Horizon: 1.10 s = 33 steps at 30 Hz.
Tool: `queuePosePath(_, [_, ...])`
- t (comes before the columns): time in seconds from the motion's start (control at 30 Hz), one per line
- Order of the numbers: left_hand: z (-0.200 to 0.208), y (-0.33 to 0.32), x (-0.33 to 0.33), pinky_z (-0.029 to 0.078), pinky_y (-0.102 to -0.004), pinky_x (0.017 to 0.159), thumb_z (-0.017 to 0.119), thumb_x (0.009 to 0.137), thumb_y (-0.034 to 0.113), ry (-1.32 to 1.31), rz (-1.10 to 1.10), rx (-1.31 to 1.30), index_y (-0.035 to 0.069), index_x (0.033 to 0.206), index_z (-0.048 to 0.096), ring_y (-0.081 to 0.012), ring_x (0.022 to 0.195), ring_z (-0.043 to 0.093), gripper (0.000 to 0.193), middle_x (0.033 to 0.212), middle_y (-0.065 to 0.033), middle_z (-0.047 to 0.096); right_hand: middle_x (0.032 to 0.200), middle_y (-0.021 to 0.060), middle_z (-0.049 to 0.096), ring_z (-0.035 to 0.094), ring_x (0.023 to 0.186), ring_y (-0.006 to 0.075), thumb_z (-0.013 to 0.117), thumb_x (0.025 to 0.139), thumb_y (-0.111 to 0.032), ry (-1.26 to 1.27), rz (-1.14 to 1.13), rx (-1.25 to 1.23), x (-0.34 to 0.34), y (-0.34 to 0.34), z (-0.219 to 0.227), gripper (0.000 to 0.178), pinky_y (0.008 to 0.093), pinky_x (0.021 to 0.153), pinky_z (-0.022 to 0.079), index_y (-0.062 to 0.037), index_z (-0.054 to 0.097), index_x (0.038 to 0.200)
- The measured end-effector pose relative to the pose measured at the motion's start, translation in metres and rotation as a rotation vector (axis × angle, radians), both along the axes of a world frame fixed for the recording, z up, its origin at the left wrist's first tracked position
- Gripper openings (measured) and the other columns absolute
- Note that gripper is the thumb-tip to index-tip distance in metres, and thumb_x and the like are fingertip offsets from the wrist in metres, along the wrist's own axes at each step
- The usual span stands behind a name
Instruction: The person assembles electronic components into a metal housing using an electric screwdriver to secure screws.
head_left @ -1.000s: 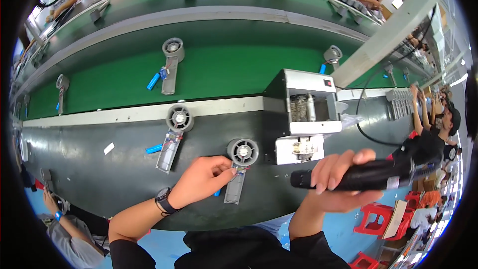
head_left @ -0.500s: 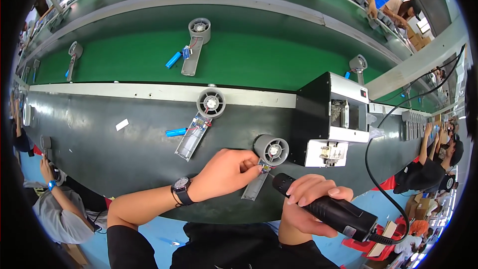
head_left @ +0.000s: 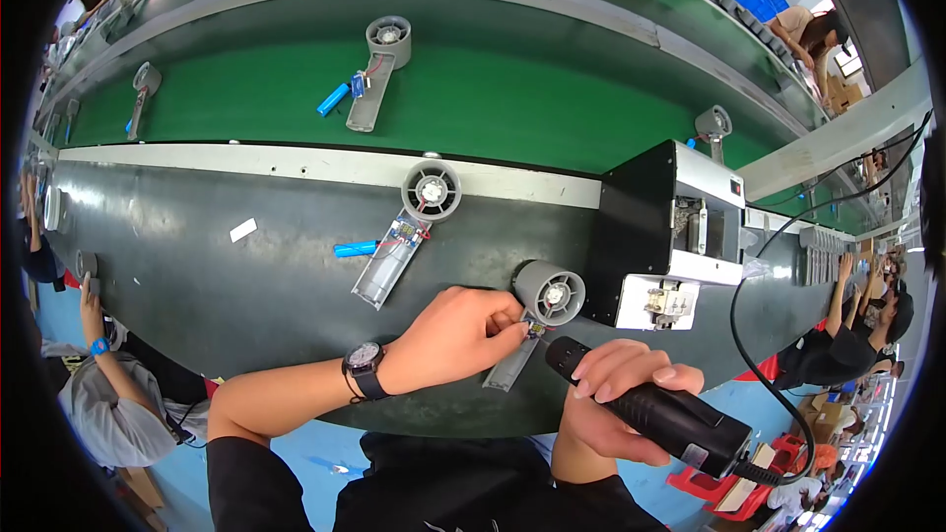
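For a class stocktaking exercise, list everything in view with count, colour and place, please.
Workbench: one, dark, foreground
Conveyor belt: one, green, beyond workbench
Fan bodies: two, grey, on workbench; others on conveyor belt
Circuit board: one, colour unclear, at nearer fan body
Cylinders: at least two, blue, workbench and conveyor belt
Corded screwdriver: one, black, in right hand
Screw feeder, apparently: one, black and silver, workbench right
Paper slip: one, white, workbench left
Plastic stools: count unclear, red, right floor
Co-workers: several, mixed clothing, around edges
Wristwatch: one, black, below left hand
Sleeves: two, black, lower edge
Left hand: one, bare, at circuit board
Right hand: one, bare, around screwdriver
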State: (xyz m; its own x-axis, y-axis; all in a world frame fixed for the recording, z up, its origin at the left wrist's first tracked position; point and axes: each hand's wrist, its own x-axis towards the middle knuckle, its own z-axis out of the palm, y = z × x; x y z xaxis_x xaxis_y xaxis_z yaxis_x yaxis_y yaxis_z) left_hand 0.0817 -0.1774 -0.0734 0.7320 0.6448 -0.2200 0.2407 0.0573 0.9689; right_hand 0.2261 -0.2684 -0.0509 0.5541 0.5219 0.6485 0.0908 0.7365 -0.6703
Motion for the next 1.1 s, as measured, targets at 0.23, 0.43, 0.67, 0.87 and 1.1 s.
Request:
queuePosePath(0.23, [0.001,0.0,0.0,0.047,-0.0315,0.055,0.067,0.088,0.012,0.005,-0.001,0.047,-0.002,0.084,0.062,-0.0184,0.055,0.061,0.016,0.067,-0.0111,0.066,0.064,0.0041,0.053,0.053,0.043,0.0154,0.059,0.086,-0.068,-0.101,0.022,0.035,-0.002,0.003,-0.002,0.069,0.0277,0.043,0.049,-0.0051,0.041,0.108])
queuePosePath(0.43, [-0.001,0.002,-0.003,0.046,-0.0314,0.054,0.067,0.088,0.013,0.026,-0.015,0.041,-0.002,0.085,0.062,-0.0169,0.054,0.058,0.016,0.067,-0.0105,0.065,0.062,0.0039,0.052,0.053,0.042,0.0151,0.06,0.086,-0.067,-0.077,0.067,0.02,-0.005,0.007,-0.003,0.068,0.0277,0.042,0.048,-0.0042,0.042,0.107])
queuePosePath(0.67, [0.023,0.023,0.001,0.043,-0.0309,0.054,0.064,0.093,0.019,-0.009,-0.047,0.159,-0.002,0.092,0.064,-0.0135,0.056,0.05,0.02,0.064,-0.0113,0.059,0.069,0.0036,0.048,0.049,0.049,0.0128,0.059,0.09,-0.061,0.095,-0.032,0.19,0.004,-0.01,0.031,0.065,0.024,0.047,0.042,-0.0017,0.044,0.113])
queuePosePath(0.87, [0.012,0.135,0.035,0.048,-0.0319,0.058,0.066,0.088,0.019,0.0,0.223,0.452,-0.003,0.094,0.069,-0.017,0.061,0.064,0.023,0.073,-0.0142,0.069,0.071,0.0046,0.047,0.048,0.05,0.013,0.056,0.094,-0.057,0.174,0.046,0.107,0.006,-0.014,0.026,0.062,0.0246,0.048,0.041,-0.0015,0.042,0.116])
queuePosePath(1.1, [-0.005,0.201,0.017,0.052,-0.0389,0.068,0.068,0.085,0.018,0.231,0.428,0.75,-0.001,0.09,0.07,-0.031,0.074,0.067,0.02,0.082,-0.0141,0.07,0.068,0.0054,0.048,0.049,0.049,0.0145,0.048,0.097,-0.059,0.217,0.104,0.071,0.0,-0.023,0.002,0.06,0.0257,0.048,0.044,-0.0025,0.039,0.117])
